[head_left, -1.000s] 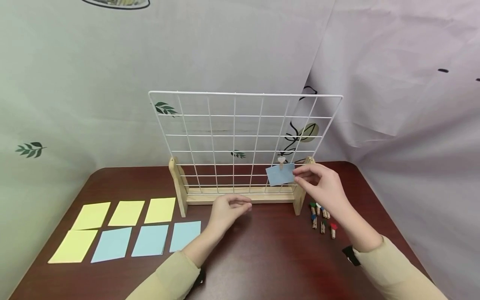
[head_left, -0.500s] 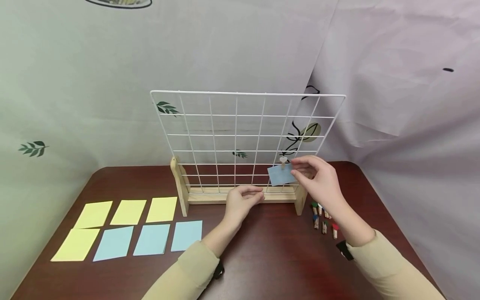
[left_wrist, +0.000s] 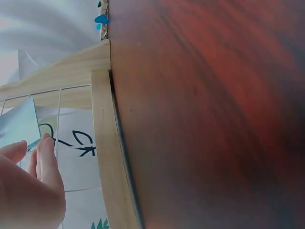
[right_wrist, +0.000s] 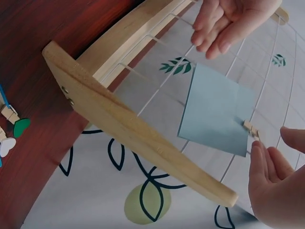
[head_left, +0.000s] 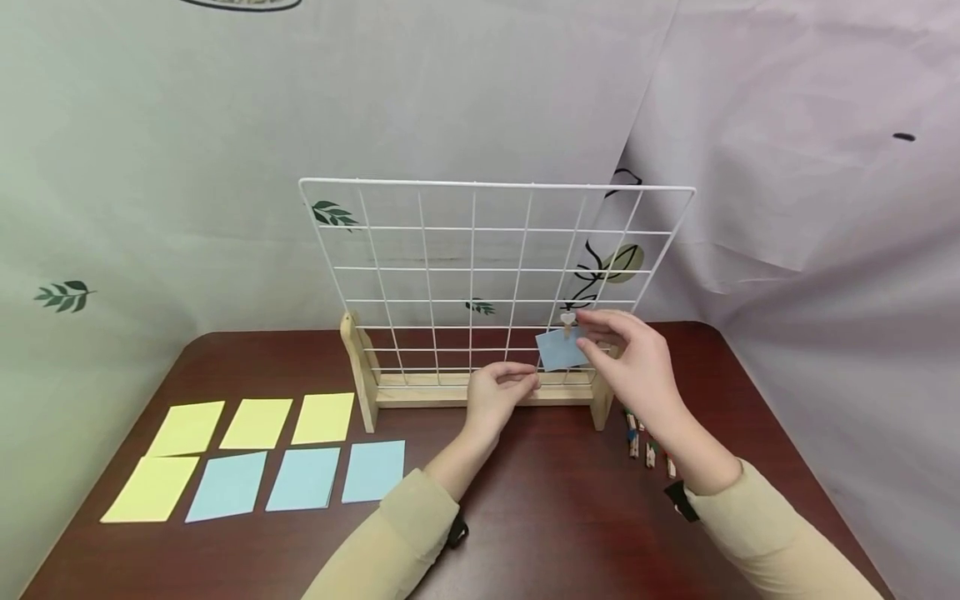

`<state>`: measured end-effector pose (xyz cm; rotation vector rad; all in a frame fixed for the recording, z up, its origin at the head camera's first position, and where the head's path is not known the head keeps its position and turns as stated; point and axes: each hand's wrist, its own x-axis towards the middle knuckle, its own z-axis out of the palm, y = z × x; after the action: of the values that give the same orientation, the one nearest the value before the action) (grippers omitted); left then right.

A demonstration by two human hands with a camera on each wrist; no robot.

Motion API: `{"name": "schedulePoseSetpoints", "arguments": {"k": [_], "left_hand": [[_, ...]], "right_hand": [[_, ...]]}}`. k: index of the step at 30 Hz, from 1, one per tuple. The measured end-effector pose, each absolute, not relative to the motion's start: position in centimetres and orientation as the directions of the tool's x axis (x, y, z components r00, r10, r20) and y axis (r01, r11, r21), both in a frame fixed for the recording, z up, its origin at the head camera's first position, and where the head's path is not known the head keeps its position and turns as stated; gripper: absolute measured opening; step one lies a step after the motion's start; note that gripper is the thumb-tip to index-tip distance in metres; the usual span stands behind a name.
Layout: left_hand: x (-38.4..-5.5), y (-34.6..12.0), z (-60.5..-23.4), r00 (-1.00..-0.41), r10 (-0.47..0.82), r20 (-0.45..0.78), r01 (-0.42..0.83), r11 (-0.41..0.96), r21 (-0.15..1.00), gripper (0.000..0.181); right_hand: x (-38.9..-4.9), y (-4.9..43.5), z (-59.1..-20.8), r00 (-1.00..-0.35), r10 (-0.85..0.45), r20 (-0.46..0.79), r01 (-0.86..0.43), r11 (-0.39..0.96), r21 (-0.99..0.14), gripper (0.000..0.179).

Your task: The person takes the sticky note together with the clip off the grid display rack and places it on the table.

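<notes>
A light blue paper note (head_left: 557, 352) hangs tilted on the lower right of a white wire grid (head_left: 472, 268). A small wooden clothespin (right_wrist: 251, 129) with a white heart (head_left: 567, 318) sits at its upper edge. My right hand (head_left: 633, 358) is at the note's right side; in the right wrist view its fingertips are right beside the clothespin, with the thumb apart from them. Near the note's lower left corner is my left hand (head_left: 495, 400), its fingers extended, and in the left wrist view the fingertips (left_wrist: 46, 138) overlap that corner. Neither hand grips anything.
Wooden feet (head_left: 358, 375) and a wooden bar (head_left: 427, 396) support the grid on the dark red table (head_left: 540, 517). Yellow notes (head_left: 322, 418) and blue notes (head_left: 373, 472) lie at left. Several clothespins (head_left: 650, 456) lie at right, partly behind the right forearm. A printed cloth (head_left: 187, 167) hangs behind.
My left hand has moved right and up to the note's lower left corner. The right hand has shifted slightly left and up, from the note's right edge toward the clothespin.
</notes>
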<state>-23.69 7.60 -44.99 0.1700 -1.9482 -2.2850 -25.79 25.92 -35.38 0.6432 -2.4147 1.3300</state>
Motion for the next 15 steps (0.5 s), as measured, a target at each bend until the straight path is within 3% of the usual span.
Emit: {"name": "schedulePoseSetpoints", "arguments": {"k": [8,15], "left_hand": [[-24.1,8.0,-45.3,-0.983,-0.181,0.027,0.048,-0.116,0.992,0.018],[-24.6,8.3,-45.6,-0.982,-0.184,0.046,0.06,-0.071,0.996,0.017]], "right_hand": [[-25.8,25.3,-35.2,-0.847,-0.233,0.478,-0.527,0.483,-0.699,0.045],[-25.9,24.8,-35.0,-0.852,-0.241,0.464,-0.517,0.521,-0.679,0.041]]}}
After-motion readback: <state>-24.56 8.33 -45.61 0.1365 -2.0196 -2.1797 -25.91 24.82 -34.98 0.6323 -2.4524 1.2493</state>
